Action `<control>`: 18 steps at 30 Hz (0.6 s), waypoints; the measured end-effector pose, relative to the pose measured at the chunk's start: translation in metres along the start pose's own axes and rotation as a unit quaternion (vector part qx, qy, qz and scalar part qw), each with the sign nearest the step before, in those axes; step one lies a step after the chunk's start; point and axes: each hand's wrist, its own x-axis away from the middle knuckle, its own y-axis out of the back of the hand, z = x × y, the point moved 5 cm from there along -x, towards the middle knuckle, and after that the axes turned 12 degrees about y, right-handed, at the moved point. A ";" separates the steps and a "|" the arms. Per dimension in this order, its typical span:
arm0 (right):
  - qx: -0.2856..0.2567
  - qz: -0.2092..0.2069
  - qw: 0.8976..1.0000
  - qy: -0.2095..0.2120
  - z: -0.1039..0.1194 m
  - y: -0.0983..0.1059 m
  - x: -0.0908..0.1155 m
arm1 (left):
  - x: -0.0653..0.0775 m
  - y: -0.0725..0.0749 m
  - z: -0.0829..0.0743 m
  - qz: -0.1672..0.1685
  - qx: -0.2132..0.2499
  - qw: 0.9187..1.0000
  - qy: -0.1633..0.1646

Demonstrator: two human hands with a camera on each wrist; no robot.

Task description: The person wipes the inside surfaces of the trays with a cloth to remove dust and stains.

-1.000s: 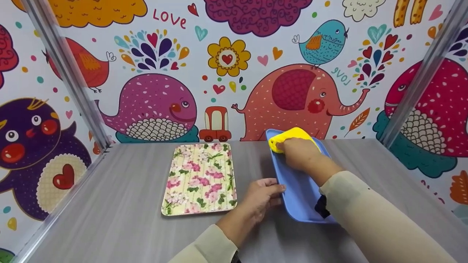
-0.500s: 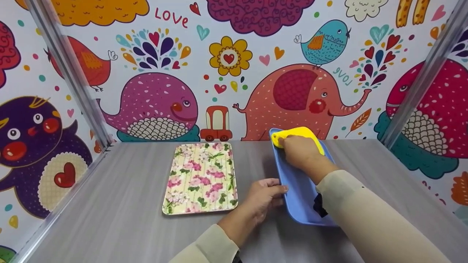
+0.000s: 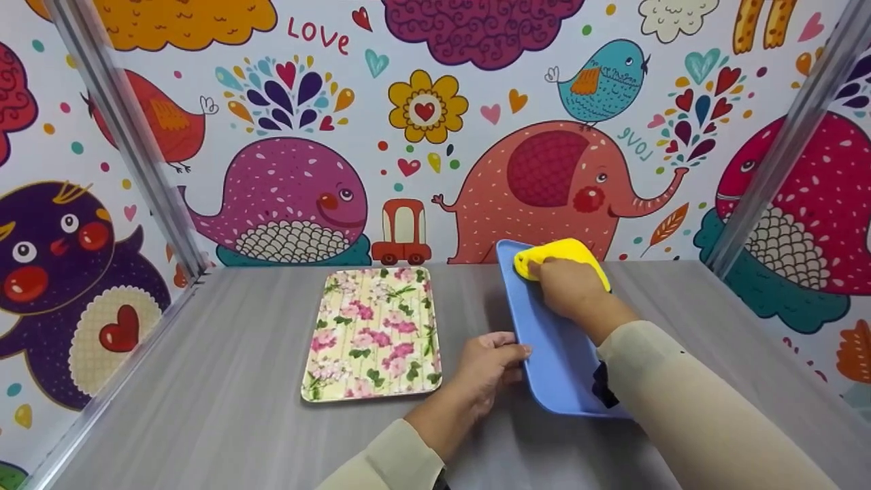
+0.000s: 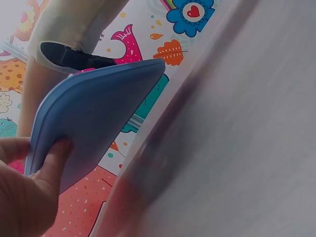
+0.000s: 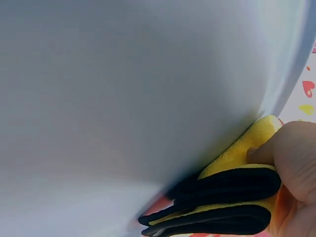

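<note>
A blue tray (image 3: 554, 367) is held tilted above the table, its far end raised near the wall. My left hand (image 3: 486, 371) grips its left rim, pinching the edge between thumb and fingers. In the left wrist view, the tray's smooth side (image 4: 98, 108) shows beside the left hand (image 4: 29, 192). My right hand (image 3: 571, 286) holds a folded yellow cloth (image 3: 565, 253) against the tray's inner face at the far end. The right wrist view shows the cloth (image 5: 242, 150) with black on its other side, bunched in the right hand (image 5: 301, 168) against the tray surface (image 5: 123, 98).
A flower-patterned tray (image 3: 374, 333) lies flat on the grey table (image 3: 224, 381), left of my left hand. A wall with printed cartoon animals (image 3: 435, 136) stands behind the table, with metal posts (image 3: 146, 150) at the corners.
The yellow cloth and right hand have shifted right along the tray's far end, leaving its far left corner uncovered. The tray wavers slightly; my left hand keeps its grip on the rim.
</note>
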 end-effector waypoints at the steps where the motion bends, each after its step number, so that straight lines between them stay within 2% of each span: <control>1: -0.006 0.002 1.000 -0.004 -0.002 -0.001 0.000 | 0.000 0.000 0.000 0.000 -0.001 1.000 0.000; 13: -0.067 0.021 0.997 -0.041 -0.022 -0.010 0.007 | 0.000 0.002 -0.001 -0.017 0.006 1.000 0.000; 15: -0.116 0.027 0.990 -0.073 -0.028 -0.012 0.009 | 0.000 0.002 -0.001 -0.016 0.007 1.000 0.001; 16: -0.153 0.029 0.983 -0.097 -0.031 -0.013 0.010 | 0.000 0.002 -0.001 -0.016 0.007 1.000 0.002; 17: -0.200 0.030 0.971 -0.127 -0.034 -0.015 0.012 | 0.000 0.002 -0.001 -0.016 0.006 1.000 0.002; 18: -0.226 0.029 0.963 -0.146 -0.036 -0.016 0.013 | 0.000 0.002 -0.002 -0.015 0.008 1.000 0.000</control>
